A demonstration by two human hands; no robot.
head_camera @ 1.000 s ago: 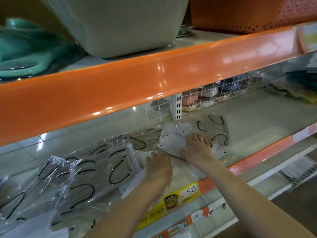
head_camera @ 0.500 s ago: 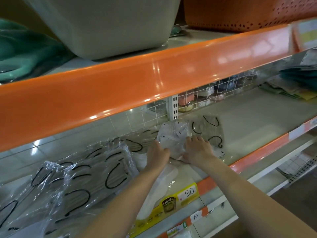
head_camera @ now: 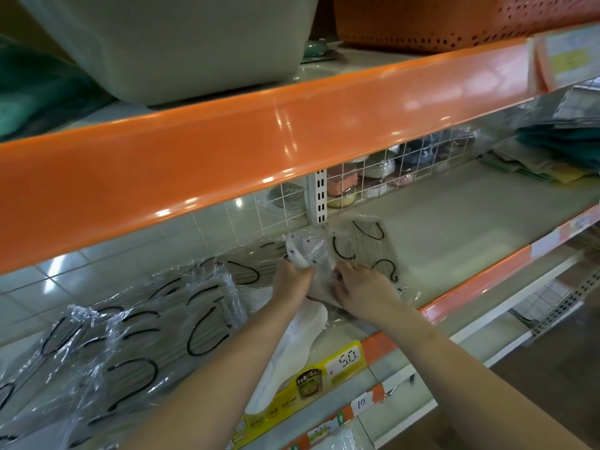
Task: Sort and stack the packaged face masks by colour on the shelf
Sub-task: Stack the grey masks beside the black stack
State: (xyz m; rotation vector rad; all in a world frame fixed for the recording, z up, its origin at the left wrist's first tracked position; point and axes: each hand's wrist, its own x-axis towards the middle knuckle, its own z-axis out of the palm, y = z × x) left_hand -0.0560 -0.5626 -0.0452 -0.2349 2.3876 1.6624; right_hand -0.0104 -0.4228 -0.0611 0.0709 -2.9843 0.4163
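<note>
Both hands are seen reaching onto the middle shelf (head_camera: 454, 222) from six o'clock. A white patterned mask packet (head_camera: 308, 254) is gripped at its left edge by the left hand (head_camera: 290, 280), whose fingers are curled round the plastic. The same packet is pinched near its lower right corner by the right hand (head_camera: 360, 287), fingers bent onto the wrapper. The packet is held at the centre of the view, tilted up off the shelf, its upper end pointing towards twelve o'clock.

Directly beneath and to three o'clock of the packet, a grey mask packet (head_camera: 370, 245) with black ear loops is laid flat on the shelf, partly covered by the right hand. At eight o'clock, a spread of grey mask packets (head_camera: 130, 339) in crinkled clear wrap is shown, overlapping one another. A plain white mask (head_camera: 292, 349) is seen at six o'clock, lying under the left forearm and overhanging the shelf's front edge, just above a yellow price label (head_camera: 324, 375) marked 5.0.

At twelve o'clock, the orange shelf edge (head_camera: 259, 151) of the upper level is crossed by the view; a pale green tub (head_camera: 178, 43) and an orange basket (head_camera: 454, 17) are stood on it. At two o'clock, folded green cloths (head_camera: 558, 144) are stacked at the far end of the middle shelf.
</note>
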